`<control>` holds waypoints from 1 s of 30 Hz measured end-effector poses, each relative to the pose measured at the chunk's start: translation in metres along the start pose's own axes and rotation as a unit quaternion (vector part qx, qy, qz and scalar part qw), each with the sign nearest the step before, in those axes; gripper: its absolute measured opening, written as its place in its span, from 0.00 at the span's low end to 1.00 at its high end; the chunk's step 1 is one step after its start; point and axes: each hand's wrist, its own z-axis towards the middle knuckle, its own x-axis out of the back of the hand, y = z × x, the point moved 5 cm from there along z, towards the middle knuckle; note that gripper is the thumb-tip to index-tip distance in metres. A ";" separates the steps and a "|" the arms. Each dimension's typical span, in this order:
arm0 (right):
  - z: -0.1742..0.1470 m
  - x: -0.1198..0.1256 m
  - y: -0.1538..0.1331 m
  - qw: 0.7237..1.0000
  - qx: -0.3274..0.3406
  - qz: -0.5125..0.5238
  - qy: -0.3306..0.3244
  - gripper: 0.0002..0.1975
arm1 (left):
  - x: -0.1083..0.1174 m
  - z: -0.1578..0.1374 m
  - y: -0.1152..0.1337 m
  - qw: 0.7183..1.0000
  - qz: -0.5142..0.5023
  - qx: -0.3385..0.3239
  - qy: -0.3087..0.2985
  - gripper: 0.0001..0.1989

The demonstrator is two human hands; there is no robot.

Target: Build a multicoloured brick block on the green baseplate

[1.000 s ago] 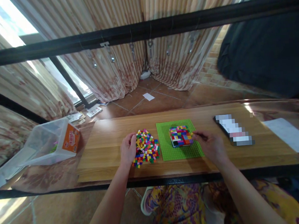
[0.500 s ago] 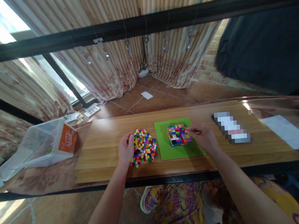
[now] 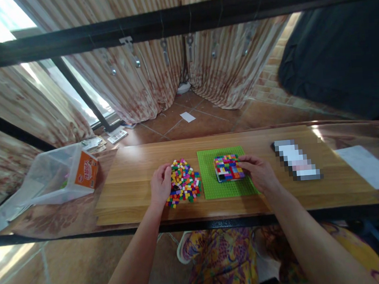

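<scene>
Many bricks [image 3: 186, 181]: heaped, lower centre.
Left hand [image 3: 160, 186]: curled beside them, grip unclear.
Right hand [image 3: 260, 171]: at block [image 3: 228, 168], right of centre; can't tell if grasping.

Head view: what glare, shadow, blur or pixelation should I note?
Head view, upper left: window washed out by daylight; head view, middle: soft shadow on the baseplate near the right hand, loose bricks lacking crisp detail; head view, right: dark-edged item coarsely pixelated.

It looks like a home, with long patterned curtains [image 3: 152, 86] above a tiled floor [image 3: 209, 118].
</scene>
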 end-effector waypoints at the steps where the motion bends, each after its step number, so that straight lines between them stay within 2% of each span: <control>1: 0.000 0.000 0.000 1.000 0.005 -0.007 0.001 0.18 | 0.000 0.000 0.000 1.000 0.000 0.000 0.000 0.18; 10: -0.004 0.003 -0.005 0.995 0.047 -0.079 0.037 0.20 | -0.002 -0.001 0.001 1.000 0.007 -0.003 0.002 0.18; 13: -0.015 0.006 -0.010 0.979 0.090 -0.166 0.074 0.18 | -0.002 -0.001 0.002 1.000 0.000 -0.004 0.004 0.17; 15: -0.029 0.002 -0.019 0.940 0.171 -0.276 0.108 0.17 | -0.003 -0.001 0.002 1.000 -0.006 -0.004 0.007 0.16; 17: -0.047 -0.012 -0.028 0.888 0.268 -0.360 0.107 0.15 | -0.003 -0.001 0.002 1.000 -0.008 -0.002 0.009 0.16; 18: -0.055 -0.023 -0.030 0.872 0.305 -0.375 0.082 0.13 | -0.003 -0.001 0.002 1.000 -0.007 -0.001 0.010 0.16; 20: -0.069 -0.049 -0.027 0.851 0.351 -0.390 -0.009 0.11 | -0.003 -0.001 0.002 1.000 -0.002 -0.002 0.009 0.15; 22: -0.078 -0.076 -0.020 0.832 0.364 -0.412 -0.079 0.12 | -0.003 -0.001 0.002 1.000 0.002 -0.004 0.007 0.15; 25: -0.077 -0.110 -0.002 0.790 0.342 -0.487 -0.149 0.14 | -0.003 -0.002 0.004 1.000 0.005 -0.007 0.007 0.16; 28: -0.068 -0.133 0.014 0.739 0.317 -0.567 -0.180 0.16 | -0.003 -0.002 0.005 1.000 0.006 -0.009 0.007 0.16; 30: -0.060 -0.141 0.022 0.721 0.309 -0.592 -0.184 0.15 | -0.003 -0.002 0.006 1.000 0.005 -0.010 0.005 0.16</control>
